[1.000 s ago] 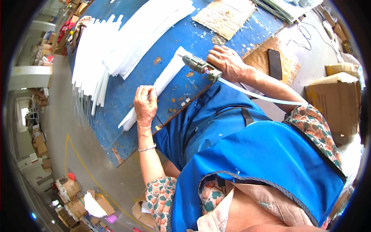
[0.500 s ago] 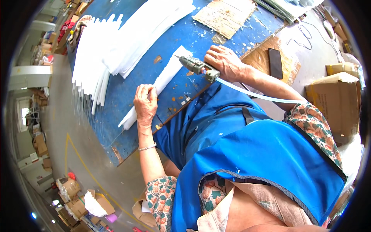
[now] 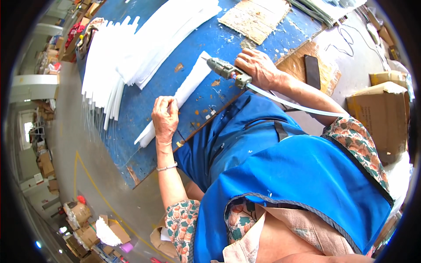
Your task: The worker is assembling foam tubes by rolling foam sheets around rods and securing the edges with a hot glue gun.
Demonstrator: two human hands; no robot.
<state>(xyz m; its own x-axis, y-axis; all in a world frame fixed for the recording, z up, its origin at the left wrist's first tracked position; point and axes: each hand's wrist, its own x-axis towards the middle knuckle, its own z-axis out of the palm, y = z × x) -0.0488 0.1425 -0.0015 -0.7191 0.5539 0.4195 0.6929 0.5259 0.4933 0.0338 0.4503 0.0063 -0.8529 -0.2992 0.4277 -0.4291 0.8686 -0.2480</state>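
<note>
A long white rolled strip (image 3: 191, 83) lies slantwise on the blue worktable (image 3: 147, 97). My left hand (image 3: 165, 117) is closed on its middle, thumb and fingers pressed together. In my right hand (image 3: 256, 69) is a grey-green glue gun (image 3: 222, 68), its narrow nozzle pointing left near the strip's far end; I cannot tell whether it touches. The fingers wrap around the grip, which is mostly hidden. From the gun's rear a pale flexible rod or hose (image 3: 294, 108) curves back over my right forearm.
At the far left lie a pile of white sheets (image 3: 158, 37) and several white tubes (image 3: 101, 76). A worn, stained board (image 3: 254, 18) is at the back. Beyond the table's right edge a phone (image 3: 312, 72) rests on brown cardboard (image 3: 291, 65). Cardboard boxes (image 3: 379, 118) stand at right.
My right hand and the glue gun have shifted slightly right and away from me, uncovering more of the strip's far end. My left hand has stayed in place.
</note>
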